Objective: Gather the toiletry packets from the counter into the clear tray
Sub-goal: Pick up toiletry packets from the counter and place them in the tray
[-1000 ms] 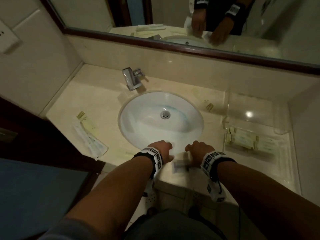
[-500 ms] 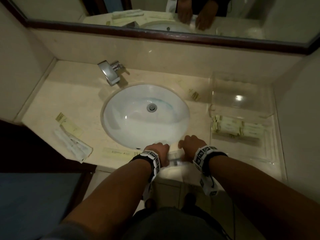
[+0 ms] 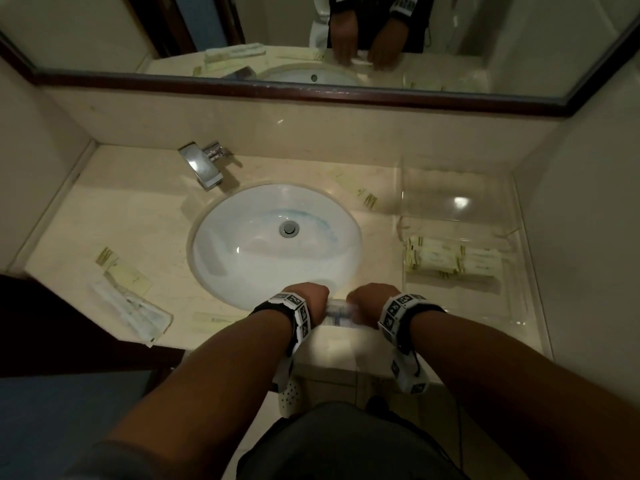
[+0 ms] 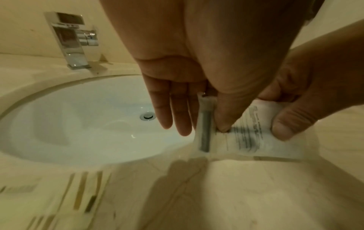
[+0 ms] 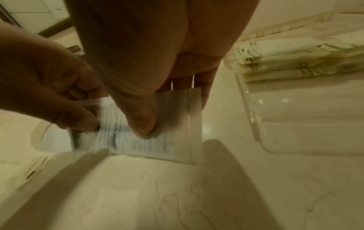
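A white plastic packet [image 3: 341, 313] with printed text stands on its long edge on the counter's front strip, just before the sink. My left hand [image 3: 311, 299] pinches its left end, thumb [image 4: 222, 123] in front and fingers [image 4: 173, 115] behind. My right hand [image 3: 367, 301] pinches its right part under the thumb [image 5: 142, 127]. The packet [image 5: 157, 143] is a little blurred. The clear tray [image 3: 467, 306] sits at the right of the counter with several cream packets [image 3: 453, 259] stacked in it. More packets lie loose on the counter at the left [image 3: 123, 271] and behind the sink [image 3: 367, 199].
The white sink [image 3: 273, 244] fills the counter's middle, with a chrome tap [image 3: 202, 166] behind it. Clear wrappers [image 3: 135, 310] lie near the front left edge and a flat packet [image 3: 211, 319] lies by the left wrist. A mirror runs along the back wall.
Both hands have kept hold of the packet at the counter's front edge and shifted slightly toward the sink rim. The head view has tilted up.
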Demonstrator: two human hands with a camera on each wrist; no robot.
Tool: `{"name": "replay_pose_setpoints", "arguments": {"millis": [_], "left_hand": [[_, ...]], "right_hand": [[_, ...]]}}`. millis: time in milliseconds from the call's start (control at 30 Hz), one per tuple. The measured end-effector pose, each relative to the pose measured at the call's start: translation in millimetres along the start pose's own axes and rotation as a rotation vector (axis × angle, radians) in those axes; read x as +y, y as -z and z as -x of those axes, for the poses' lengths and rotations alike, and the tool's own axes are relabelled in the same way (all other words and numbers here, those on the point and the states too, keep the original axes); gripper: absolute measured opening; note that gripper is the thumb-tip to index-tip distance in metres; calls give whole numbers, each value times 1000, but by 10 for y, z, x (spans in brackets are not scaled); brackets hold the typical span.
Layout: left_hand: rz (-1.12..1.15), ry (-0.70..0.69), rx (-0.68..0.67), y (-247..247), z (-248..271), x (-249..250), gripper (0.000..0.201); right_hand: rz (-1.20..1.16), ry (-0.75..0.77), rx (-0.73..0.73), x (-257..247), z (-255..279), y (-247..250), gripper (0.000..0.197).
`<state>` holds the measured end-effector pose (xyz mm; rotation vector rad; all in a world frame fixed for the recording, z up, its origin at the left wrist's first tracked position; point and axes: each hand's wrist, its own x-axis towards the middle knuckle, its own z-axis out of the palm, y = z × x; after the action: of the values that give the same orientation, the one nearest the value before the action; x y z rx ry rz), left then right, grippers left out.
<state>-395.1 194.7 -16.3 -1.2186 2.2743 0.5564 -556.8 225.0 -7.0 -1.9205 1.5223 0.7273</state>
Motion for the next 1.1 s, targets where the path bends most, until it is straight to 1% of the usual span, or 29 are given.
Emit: {"name": "replay_pose_setpoints", "arguments": {"millis": [67, 167, 233, 300, 367, 433, 567, 633, 767, 867, 1000, 1067, 1100], "left_hand": [[16, 19, 20, 98, -15, -11, 22], [65, 65, 83, 286, -28, -8, 24], [99, 82, 137, 416, -62, -2, 27], [119, 86, 178, 548, -128, 28, 28], [104, 64, 211, 681, -203, 107, 22], [80, 26, 229, 809, -256, 236, 21], [99, -42, 213, 980, -426, 533, 17], [157, -75, 217, 1053, -518, 690, 20], [365, -75, 305, 1152, -664, 1045, 34], [539, -44, 281, 1171, -767, 1319, 45], [592, -91, 233, 1161, -837, 1603, 50], [599, -99, 228, 1138, -879, 1696, 46], [608, -84, 233, 1135, -899, 1736, 38]], "right_hand": [[-21, -23, 29, 35, 25, 75, 27], [-67, -58, 72, 114, 71, 177, 25], [-131, -91, 106, 193, 112, 235, 30], [-191, -115, 141, 313, 185, 286, 28], [-247, -126, 187, 458, 286, 321, 29], [-271, -142, 246, 589, 399, 346, 29], [-276, -221, 354, 873, 546, 295, 14], [-307, -274, 413, 1011, 627, 239, 14], [-418, -391, 542, 1207, 765, 153, 22], [-444, -458, 610, 1299, 811, 119, 22], [-450, -506, 627, 1388, 883, 64, 19], [-489, -512, 624, 1437, 920, -3, 19], [-517, -512, 622, 1459, 936, -46, 21]]}}
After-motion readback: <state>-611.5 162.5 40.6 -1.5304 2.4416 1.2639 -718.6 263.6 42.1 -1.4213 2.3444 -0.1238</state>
